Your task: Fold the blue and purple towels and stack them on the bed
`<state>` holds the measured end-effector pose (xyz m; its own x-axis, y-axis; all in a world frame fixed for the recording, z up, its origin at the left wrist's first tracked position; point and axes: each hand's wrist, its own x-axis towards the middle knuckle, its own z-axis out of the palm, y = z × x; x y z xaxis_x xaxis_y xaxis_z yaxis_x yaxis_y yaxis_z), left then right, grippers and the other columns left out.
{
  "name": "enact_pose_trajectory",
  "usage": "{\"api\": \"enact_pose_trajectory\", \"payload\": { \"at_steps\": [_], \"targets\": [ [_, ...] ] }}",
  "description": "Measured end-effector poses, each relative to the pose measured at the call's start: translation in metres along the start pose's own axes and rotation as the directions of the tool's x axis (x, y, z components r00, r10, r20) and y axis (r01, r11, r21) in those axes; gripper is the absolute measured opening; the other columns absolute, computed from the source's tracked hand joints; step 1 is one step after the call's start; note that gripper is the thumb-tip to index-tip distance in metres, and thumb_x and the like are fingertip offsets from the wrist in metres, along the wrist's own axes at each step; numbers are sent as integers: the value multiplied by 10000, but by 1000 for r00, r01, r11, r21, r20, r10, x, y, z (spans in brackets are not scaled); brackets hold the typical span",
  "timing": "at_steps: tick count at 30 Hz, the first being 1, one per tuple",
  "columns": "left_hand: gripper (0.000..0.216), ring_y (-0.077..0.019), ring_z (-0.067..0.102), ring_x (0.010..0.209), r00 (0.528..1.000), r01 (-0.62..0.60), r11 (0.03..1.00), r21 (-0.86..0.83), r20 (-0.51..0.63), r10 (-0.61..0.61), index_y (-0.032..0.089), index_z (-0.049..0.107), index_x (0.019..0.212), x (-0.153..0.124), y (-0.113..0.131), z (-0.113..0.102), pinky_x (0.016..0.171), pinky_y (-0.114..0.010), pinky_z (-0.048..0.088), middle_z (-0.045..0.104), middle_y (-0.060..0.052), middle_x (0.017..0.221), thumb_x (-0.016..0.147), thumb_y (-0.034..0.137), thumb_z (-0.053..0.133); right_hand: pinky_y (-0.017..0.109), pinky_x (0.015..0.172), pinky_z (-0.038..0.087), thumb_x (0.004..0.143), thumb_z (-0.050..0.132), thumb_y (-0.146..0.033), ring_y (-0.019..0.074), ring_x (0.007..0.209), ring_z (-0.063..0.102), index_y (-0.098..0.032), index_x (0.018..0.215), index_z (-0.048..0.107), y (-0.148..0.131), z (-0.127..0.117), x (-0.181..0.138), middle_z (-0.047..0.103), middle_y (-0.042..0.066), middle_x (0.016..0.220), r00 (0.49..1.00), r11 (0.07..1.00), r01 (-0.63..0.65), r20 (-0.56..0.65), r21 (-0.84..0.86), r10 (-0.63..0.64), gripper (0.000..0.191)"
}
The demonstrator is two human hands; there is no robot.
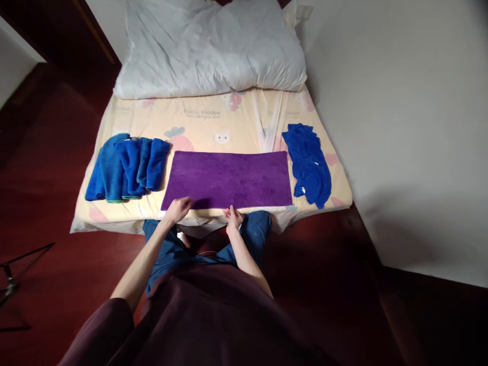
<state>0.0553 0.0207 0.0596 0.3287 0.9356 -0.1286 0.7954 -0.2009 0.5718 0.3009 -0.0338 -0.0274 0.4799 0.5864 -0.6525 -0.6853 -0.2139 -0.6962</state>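
Observation:
A purple towel (232, 178) lies flat and spread out on the bed, its long front edge near the bed's front. My left hand (180, 209) is closed, with its fingers curled in over the towel's front left part. Whether anything is between those fingers is hidden. At the middle of the front edge, my right hand (234, 218) has its palm turned up and its fingertips pinched on the towel's border.
Several rolled blue towels (127, 168) lie left of the purple one. A flat pile of blue cloths (308, 165) lies to the right. A big pale pillow (213, 51) lies at the back of the patterned bed (206, 129). A white wall (400, 127) stands on the right.

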Motion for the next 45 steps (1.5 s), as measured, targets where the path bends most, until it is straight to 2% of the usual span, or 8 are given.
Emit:
{"api": "enact_pose_trajectory", "payload": {
  "at_steps": [4, 7, 9, 12, 19, 28, 37, 45],
  "targets": [
    [382, -224, 718, 1004, 958, -283, 954, 95, 66, 278, 169, 771, 1104, 164, 55, -22, 963, -314, 532, 776, -96, 1110, 941, 253, 436, 270, 641, 615, 728, 853, -469, 193, 644, 758, -130, 831, 688, 4, -6, 2, 779, 93, 752, 998, 994, 65, 20, -85, -63, 390],
    [418, -242, 681, 1120, 959, -258, 933, 250, 181, 217, 131, 768, 1159, 269, 86, -17, 1036, -333, 498, 758, -129, 1172, 902, 146, 438, 308, 688, 632, 710, 848, -512, 234, 707, 779, -119, 848, 693, 5, -11, 5, 787, 129, 790, 997, 985, 80, 32, -156, -76, 445],
    [453, -276, 639, 1193, 969, -190, 919, 346, 217, 118, 123, 731, 1255, 316, 98, -4, 1043, -366, 492, 736, -154, 1218, 894, 130, 457, 342, 727, 639, 717, 837, -520, 264, 757, 790, -114, 860, 695, 5, -13, 7, 791, 148, 813, 998, 981, 59, 38, -182, -53, 453],
    [506, -326, 580, 1259, 975, -121, 917, 381, 220, 37, 119, 680, 1335, 356, 102, 19, 1058, -423, 472, 708, -188, 1259, 857, 121, 514, 388, 778, 640, 759, 800, -521, 282, 797, 795, -116, 866, 702, 4, -17, 8, 798, 157, 851, 998, 976, 35, 56, -214, -24, 430],
    [369, -352, 563, 1246, 977, -86, 950, 299, 213, 21, 108, 715, 1200, 383, 89, 53, 1098, -500, 419, 703, -212, 1196, 863, 171, 578, 423, 812, 643, 755, 826, -542, 286, 783, 790, -99, 828, 704, -3, -17, 6, 793, 157, 824, 999, 974, -4, 36, -228, 12, 465],
    [266, -316, 637, 1078, 981, 86, 982, 168, 160, -113, 155, 726, 1034, 388, 79, 52, 991, -439, 516, 688, -151, 1042, 784, 235, 767, 385, 770, 659, 780, 828, -515, 259, 755, 790, -119, 825, 713, -8, -11, 2, 797, 116, 808, 1000, 973, 2, 27, -232, 4, 415],
    [240, -313, 661, 1043, 995, 99, 990, 97, -14, -98, 172, 694, 1138, 382, 87, 48, 925, -433, 518, 683, -173, 1109, 913, 188, 613, 331, 676, 658, 758, 833, -537, 237, 683, 777, -136, 797, 685, -2, -10, -8, 787, 98, 767, 997, 967, 62, -24, -246, -70, 430],
    [262, -300, 640, 1013, 997, 53, 998, 42, -53, -51, 138, 714, 1093, 386, 78, 57, 930, -403, 491, 698, -180, 1031, 888, 107, 554, 324, 729, 643, 788, 789, -492, 230, 740, 781, -160, 771, 645, -4, -5, -9, 782, 86, 766, 996, 965, 85, -12, -249, -90, 363]
  ]
}}
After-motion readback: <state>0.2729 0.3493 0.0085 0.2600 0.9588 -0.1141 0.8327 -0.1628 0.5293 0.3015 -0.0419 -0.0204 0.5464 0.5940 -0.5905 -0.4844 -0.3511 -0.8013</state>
